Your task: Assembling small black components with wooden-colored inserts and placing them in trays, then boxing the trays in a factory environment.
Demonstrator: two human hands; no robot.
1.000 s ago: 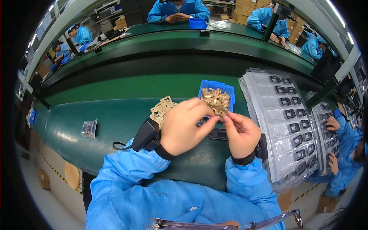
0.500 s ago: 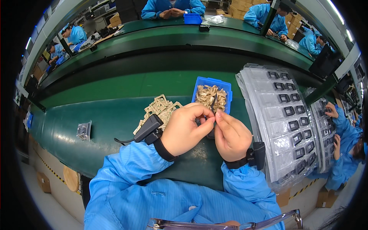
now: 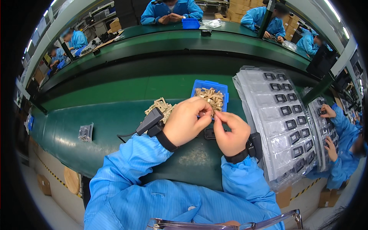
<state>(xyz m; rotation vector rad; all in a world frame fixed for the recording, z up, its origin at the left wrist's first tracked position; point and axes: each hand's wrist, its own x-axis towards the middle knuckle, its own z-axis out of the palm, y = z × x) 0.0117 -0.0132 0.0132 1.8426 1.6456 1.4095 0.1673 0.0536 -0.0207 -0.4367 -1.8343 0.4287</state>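
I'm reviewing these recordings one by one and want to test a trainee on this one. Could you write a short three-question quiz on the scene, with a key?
1. Fill in the colour: the bin heaped with tan strips is ____.
2. True or false: the small clear bag lies to the left of the loose pile of tan pieces.
3. Where are the fingertips of the left hand and right hand close together?
A) over the bag
B) by the bin's near side
C) to the left of the pile

Key: 1. blue; 2. true; 3. B
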